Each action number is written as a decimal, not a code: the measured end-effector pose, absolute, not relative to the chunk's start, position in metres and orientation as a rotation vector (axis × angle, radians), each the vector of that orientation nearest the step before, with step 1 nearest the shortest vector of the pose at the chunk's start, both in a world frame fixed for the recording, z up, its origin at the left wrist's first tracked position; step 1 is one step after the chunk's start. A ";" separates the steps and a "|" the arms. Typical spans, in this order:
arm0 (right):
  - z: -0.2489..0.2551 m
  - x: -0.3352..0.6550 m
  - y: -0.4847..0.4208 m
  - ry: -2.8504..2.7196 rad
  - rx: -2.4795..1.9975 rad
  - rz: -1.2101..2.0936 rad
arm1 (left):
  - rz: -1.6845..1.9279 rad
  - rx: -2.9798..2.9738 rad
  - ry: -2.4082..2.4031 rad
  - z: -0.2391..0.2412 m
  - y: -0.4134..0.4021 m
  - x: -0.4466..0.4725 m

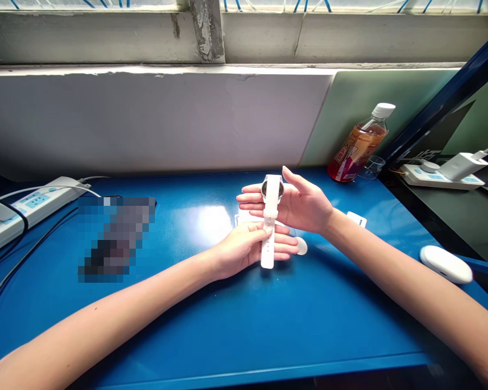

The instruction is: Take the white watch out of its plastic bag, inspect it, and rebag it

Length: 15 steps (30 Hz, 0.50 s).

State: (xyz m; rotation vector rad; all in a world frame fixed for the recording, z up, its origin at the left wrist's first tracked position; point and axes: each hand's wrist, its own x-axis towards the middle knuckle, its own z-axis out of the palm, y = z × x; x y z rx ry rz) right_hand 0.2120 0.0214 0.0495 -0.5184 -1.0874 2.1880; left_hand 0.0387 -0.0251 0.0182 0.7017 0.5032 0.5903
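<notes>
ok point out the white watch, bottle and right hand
white watch [270, 221], head view, on its strap
bottle [357, 147], head view, on its label
right hand [300, 206], head view, on its palm

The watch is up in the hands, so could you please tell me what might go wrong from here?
The watch might slip: the left hand has its thumb over the strap, while the right hand is open behind the watch. If it fell, it could strike the table or the white disc.
</notes>
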 end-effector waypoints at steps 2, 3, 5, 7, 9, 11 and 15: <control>0.050 0.212 0.021 -1.087 -0.513 2.189 | 0.591 0.700 0.517 0.018 -0.025 0.039; 0.050 0.212 0.021 -1.083 -0.510 2.191 | 0.591 0.702 0.523 0.018 -0.026 0.039; 0.050 0.212 0.021 -1.068 -0.500 2.196 | 0.590 0.706 0.531 0.018 -0.026 0.039; 0.050 0.212 0.021 -1.053 -0.489 2.203 | 0.589 0.710 0.536 0.018 -0.026 0.039; 0.050 0.212 0.020 -1.047 -0.492 2.208 | 0.587 0.710 0.535 0.018 -0.025 0.039; 0.051 0.212 0.020 -1.047 -0.505 2.209 | 0.585 0.709 0.522 0.018 -0.025 0.038; 0.051 0.210 0.021 -1.026 -0.512 2.212 | 0.585 0.709 0.490 0.016 -0.025 0.038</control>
